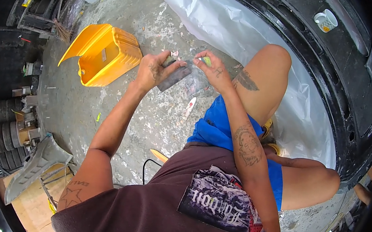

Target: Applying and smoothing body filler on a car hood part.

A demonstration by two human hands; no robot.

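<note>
My left hand (155,70) grips a flat dark grey rectangular sheet or plate (175,77), its thumb pressed along the upper face. A bit of yellow-green shows behind the fingers at the plate's top edge. Close beside it, my right hand (214,71) is closed in a pinch around a small piece with a yellow-green patch (207,61); its exact kind is unclear. Below both hands, a slim white tube-like thing with a red mark (190,107) lies on the concrete floor.
An open yellow plastic container (124,55) lies left of my hands. Clear plastic sheeting (304,110) spreads right of my legs, under a large black curved car part (330,81) bearing a white cup (326,20). Tyres (2,137) and a grey panel (37,168) stand left.
</note>
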